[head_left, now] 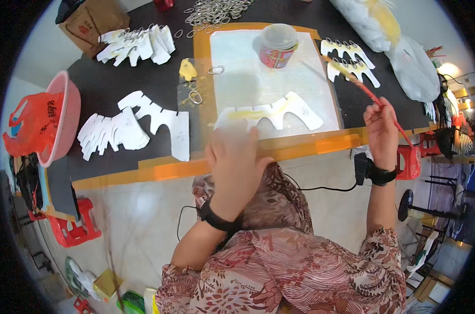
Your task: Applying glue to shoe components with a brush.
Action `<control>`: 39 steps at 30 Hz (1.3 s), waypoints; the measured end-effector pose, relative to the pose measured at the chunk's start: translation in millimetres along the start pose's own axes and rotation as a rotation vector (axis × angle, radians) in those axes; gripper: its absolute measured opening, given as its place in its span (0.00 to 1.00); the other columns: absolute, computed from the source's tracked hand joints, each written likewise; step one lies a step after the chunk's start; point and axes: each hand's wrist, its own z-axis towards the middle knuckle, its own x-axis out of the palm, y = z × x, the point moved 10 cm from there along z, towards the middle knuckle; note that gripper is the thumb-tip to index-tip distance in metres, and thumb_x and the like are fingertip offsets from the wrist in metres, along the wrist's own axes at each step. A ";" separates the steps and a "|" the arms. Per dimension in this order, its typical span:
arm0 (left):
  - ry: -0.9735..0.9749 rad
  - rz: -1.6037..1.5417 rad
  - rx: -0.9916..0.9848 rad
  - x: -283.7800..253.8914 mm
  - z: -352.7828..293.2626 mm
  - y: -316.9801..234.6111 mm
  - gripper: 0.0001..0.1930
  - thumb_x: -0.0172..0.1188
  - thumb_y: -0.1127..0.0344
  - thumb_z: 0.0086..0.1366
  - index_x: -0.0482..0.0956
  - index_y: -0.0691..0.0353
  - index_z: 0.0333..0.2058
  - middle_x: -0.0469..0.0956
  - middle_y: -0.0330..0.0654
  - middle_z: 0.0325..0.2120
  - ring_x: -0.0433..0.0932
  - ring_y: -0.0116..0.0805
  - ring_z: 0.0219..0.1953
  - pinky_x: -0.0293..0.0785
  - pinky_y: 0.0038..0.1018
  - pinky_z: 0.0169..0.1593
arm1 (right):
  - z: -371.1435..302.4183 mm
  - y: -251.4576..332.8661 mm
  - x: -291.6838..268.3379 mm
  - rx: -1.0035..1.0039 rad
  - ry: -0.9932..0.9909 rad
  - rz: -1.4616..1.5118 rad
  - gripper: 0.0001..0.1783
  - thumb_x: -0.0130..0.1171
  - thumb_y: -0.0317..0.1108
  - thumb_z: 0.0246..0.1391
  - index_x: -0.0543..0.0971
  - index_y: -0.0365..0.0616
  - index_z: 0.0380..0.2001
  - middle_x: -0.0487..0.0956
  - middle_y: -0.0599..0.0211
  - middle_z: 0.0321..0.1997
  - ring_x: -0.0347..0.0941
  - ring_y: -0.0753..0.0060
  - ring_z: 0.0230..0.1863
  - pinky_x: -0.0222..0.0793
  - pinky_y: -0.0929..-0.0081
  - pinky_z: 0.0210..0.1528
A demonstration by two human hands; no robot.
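My left hand (236, 162), blurred by motion, is over the left end of a white scalloped cutout (297, 112) with yellowish smears along its upper edge. Its thumb stands apart from the fingers; whether the fingertips touch the cutout I cannot tell. The cutout lies on a white sheet (237, 57) edged with orange tape. Raised at the right, my right hand (381, 128) is closed around a thin red brush (364, 88) whose yellowish tip points up and left. Toward the back of the sheet stands a clear plastic tub (278, 46) with a printed label.
Similar white cutouts (112, 135) lie in a stack at the left. Others with metal rings are at the back left (138, 44) and right (350, 63). Loose rings (214, 13) are heaped at the back, near a yellow lump (188, 69). A pink basket (64, 120) stands at the left edge.
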 end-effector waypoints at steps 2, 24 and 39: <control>-0.004 -0.030 -0.006 1.4 -1.1 0.9 0.32 0.69 0.53 0.54 0.73 0.53 0.58 0.63 0.55 0.53 0.59 0.62 0.58 0.56 0.56 0.59 | -1.5 -4.4 12.2 0.039 0.066 0.071 0.15 0.48 0.35 0.68 0.74 0.37 0.49 0.78 0.63 0.38 0.76 0.68 0.43 0.71 0.71 0.51; -0.019 -0.134 0.021 1.9 -8.6 9.7 0.34 0.67 0.49 0.55 0.71 0.57 0.58 0.62 0.56 0.56 0.59 0.63 0.60 0.57 0.55 0.58 | -38.0 -55.8 140.6 0.160 0.318 -0.569 0.09 0.52 0.30 0.65 0.76 0.35 0.42 0.80 0.66 0.32 0.77 0.77 0.36 0.72 0.78 0.43; -0.042 -0.140 0.033 -0.4 -9.2 9.8 0.35 0.67 0.49 0.53 0.72 0.58 0.57 0.63 0.56 0.55 0.59 0.63 0.60 0.58 0.54 0.58 | -41.4 -62.3 160.6 0.174 0.349 -0.562 0.08 0.52 0.29 0.65 0.76 0.35 0.42 0.81 0.65 0.33 0.76 0.78 0.37 0.72 0.78 0.45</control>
